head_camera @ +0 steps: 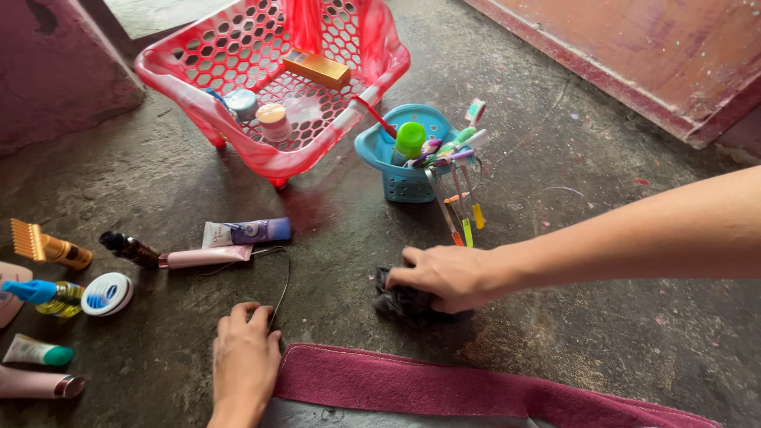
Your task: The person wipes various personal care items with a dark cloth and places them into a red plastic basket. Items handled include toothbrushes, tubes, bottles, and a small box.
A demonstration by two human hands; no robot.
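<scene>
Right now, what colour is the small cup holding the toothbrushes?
Light blue; the small cup shows best in the head view, beside the red basket.

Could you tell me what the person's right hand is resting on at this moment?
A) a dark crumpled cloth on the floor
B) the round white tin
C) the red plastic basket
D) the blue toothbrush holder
A: the right hand lies over a dark crumpled cloth on the floor, apart from the red basket and the blue holder.

Home floor: toiletries basket [372,59], toothbrush holder [396,178], bare concrete floor [555,158]
</scene>
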